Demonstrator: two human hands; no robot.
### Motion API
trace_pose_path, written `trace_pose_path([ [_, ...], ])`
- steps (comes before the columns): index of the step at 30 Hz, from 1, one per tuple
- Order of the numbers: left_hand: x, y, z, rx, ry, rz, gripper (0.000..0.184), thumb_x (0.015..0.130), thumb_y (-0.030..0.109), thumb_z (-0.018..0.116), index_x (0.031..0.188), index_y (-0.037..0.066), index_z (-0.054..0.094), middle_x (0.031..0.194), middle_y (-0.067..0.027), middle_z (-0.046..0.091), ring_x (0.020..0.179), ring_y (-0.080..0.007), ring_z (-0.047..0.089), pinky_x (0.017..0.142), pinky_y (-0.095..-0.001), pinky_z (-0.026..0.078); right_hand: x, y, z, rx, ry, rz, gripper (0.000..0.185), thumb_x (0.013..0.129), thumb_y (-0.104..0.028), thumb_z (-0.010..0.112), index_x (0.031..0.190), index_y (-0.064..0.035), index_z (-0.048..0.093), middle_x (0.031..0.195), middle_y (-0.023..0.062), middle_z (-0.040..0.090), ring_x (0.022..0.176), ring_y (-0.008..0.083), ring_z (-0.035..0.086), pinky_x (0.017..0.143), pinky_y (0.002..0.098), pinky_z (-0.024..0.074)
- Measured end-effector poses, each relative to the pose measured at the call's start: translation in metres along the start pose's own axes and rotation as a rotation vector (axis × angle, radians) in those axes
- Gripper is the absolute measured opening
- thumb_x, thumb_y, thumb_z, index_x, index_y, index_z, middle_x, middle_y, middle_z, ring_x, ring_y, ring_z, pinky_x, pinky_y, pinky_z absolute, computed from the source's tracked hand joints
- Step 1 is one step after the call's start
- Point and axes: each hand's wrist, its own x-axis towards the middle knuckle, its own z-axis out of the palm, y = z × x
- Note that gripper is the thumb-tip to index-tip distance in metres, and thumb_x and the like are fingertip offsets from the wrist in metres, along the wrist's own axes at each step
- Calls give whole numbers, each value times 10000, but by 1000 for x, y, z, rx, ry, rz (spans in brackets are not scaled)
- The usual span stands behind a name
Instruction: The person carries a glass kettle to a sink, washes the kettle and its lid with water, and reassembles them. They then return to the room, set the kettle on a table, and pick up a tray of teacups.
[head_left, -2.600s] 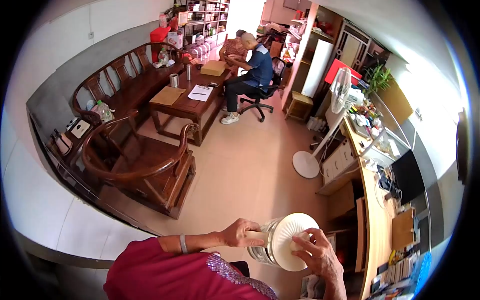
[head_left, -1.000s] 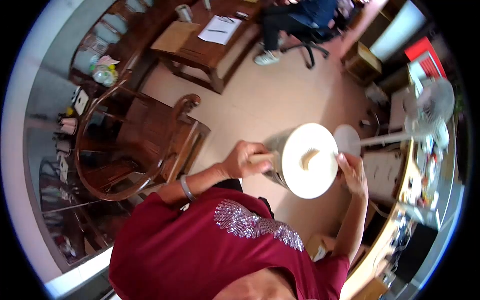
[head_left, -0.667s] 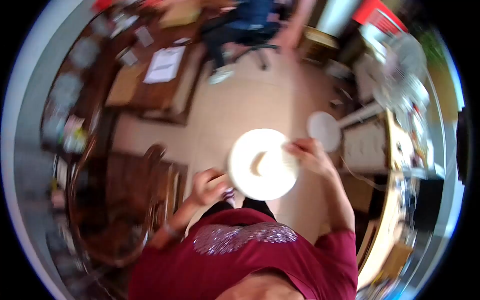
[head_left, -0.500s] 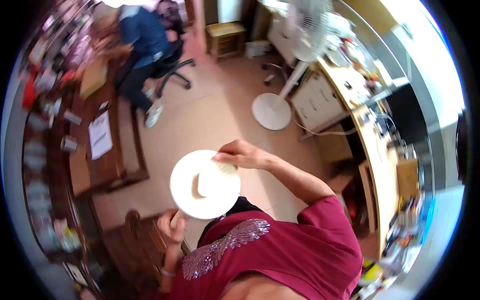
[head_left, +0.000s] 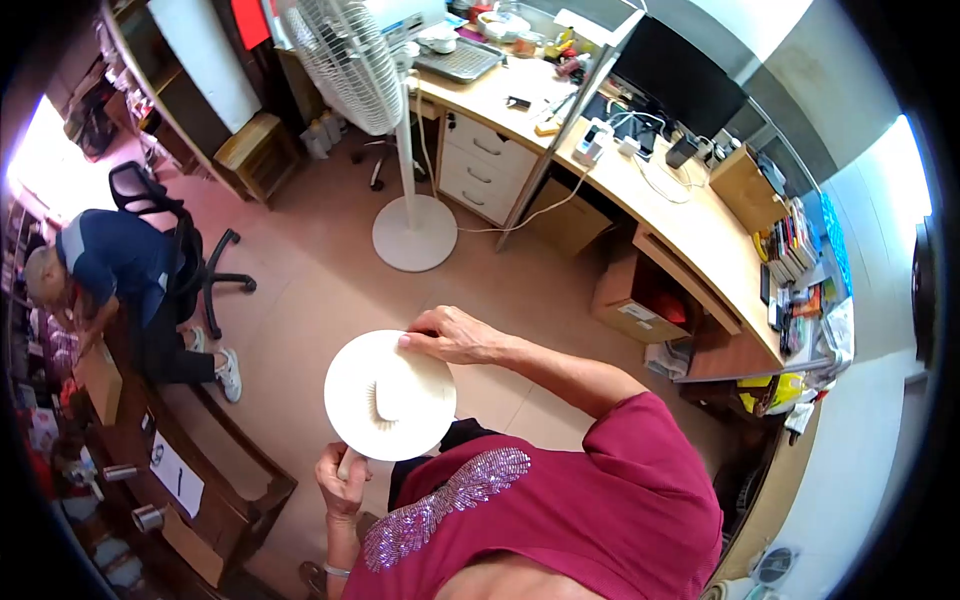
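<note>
A white round disc (head_left: 350, 385) with a raised, rounded middle, some fine ribs beside it and a short handle is in front of my body. I cannot tell exactly what kind of thing it is. My left hand (head_left: 340, 485) is closed around the handle at the disc's lower left. At the upper right rim, my right hand (head_left: 455, 337) grips the edge, with the thumb on the face turned to me and the other fingers partly hidden.
A white standing fan (head_left: 415, 235) is on the tiled floor ahead. A desk (head_left: 690, 235) with a monitor (head_left: 678, 75) and cables runs along the right. At the left, another person (head_left: 120, 260) sits bent over a dark wooden table (head_left: 235, 505) bearing a paper sheet (head_left: 176, 478).
My view has swung to the right, so more of the desk shows and the seated person is farther left. Both hands keep their hold on the disc.
</note>
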Motion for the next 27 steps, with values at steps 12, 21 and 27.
trace_pose_path([
  [12, 24, -1, -21, 122, -166, -202, 299, 737, 176, 621, 919, -43, 529, 793, -131, 599, 725, -187, 582, 670, -309, 462, 32, -2, 11, -63, 62, -36, 443, 833, -370, 482, 896, 46, 623, 753, 202, 619, 692, 295, 616, 637, 388, 479],
  [21, -21, -21, -110, 295, 138, -296, 385, 622, 162, 727, 888, -26, 520, 827, -168, 615, 765, -242, 616, 658, -345, 469, 120, -54, 125, -117, -203, -50, 423, 840, -353, 484, 911, 44, 613, 848, 206, 604, 780, 292, 595, 695, 375, 470],
  [27, -10, -26, -158, 432, 73, -297, 399, 606, 153, 714, 906, -32, 529, 835, -183, 616, 784, -284, 617, 667, -358, 474, 137, -51, 161, -30, -129, 3, 438, 830, -366, 487, 922, 43, 614, 865, 213, 604, 789, 304, 592, 700, 369, 469],
])
